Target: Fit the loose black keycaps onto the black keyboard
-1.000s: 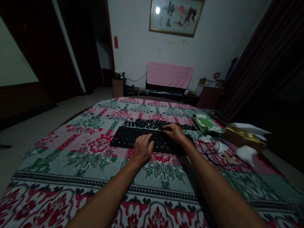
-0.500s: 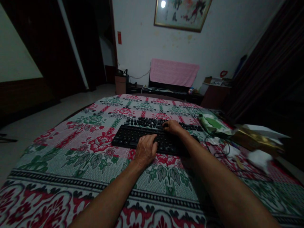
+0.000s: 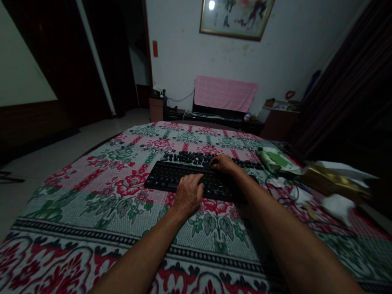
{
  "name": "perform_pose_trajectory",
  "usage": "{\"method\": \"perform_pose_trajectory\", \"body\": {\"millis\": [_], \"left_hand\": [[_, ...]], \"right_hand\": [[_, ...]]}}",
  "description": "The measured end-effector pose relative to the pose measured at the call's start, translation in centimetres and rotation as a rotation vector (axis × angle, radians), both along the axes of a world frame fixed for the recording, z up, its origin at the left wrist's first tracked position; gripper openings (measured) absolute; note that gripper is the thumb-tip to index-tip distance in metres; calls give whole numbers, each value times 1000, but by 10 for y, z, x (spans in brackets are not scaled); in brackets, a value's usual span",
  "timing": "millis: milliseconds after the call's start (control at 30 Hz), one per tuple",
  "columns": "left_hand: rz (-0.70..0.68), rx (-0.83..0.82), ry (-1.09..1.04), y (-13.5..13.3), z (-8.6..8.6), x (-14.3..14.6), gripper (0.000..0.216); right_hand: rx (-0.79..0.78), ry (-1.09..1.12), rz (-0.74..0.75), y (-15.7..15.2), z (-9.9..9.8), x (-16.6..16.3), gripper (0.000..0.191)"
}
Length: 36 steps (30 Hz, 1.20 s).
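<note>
A black keyboard (image 3: 165, 173) lies on the flowered cloth (image 3: 122, 212), many of its key positions bare of caps. My left hand (image 3: 189, 190) rests flat over its front middle, fingers stretched out. Behind the keyboard runs a row of loose black keycaps (image 3: 183, 157). My right hand (image 3: 223, 163) is at that row, above the keyboard's back edge, with thumb and fingers curled together in a pinch. Whatever is between those fingertips is too small and dark to make out.
To the right lie a green and white tissue pack (image 3: 277, 160), a gold box (image 3: 333, 179), crumpled white tissue (image 3: 338, 206) and a dark cable (image 3: 330, 224). Beyond the cloth, a pink towel (image 3: 226, 93) hangs over a screen on a low cabinet.
The view has shifted very slightly. Both hands stay in nearly the same places, and the keyboard and keycaps show no visible movement.
</note>
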State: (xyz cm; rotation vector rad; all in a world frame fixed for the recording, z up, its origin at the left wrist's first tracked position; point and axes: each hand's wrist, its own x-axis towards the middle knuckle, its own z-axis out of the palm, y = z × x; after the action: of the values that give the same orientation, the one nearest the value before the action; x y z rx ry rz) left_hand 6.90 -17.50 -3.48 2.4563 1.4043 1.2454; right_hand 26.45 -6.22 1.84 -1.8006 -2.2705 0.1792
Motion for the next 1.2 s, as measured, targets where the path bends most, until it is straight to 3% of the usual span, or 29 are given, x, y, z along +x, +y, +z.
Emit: {"method": "perform_pose_trajectory", "body": {"millis": [367,500,633,767,1000,1200], "left_hand": [[4,26,-7,0,-1,0,28],[-2,44,-10,0,-1,0,24],[21,70,6,0,-1,-1,20],[93,78,38,3,-1,-6,20],[137,36,138,3,0,-11,19],[181,2,187,1,4,-8,19]], "right_hand": [[56,-12,-11,-7,9,-8,24],[255,256,-122,-12,16,-4,29],[289,605,-205,-24,20,11,37],[323,668,-214,-44,22,20,42],[1,1051,-93,-81,9,4,21],[-158,1184,-52,-96,-3,-2,31]]}}
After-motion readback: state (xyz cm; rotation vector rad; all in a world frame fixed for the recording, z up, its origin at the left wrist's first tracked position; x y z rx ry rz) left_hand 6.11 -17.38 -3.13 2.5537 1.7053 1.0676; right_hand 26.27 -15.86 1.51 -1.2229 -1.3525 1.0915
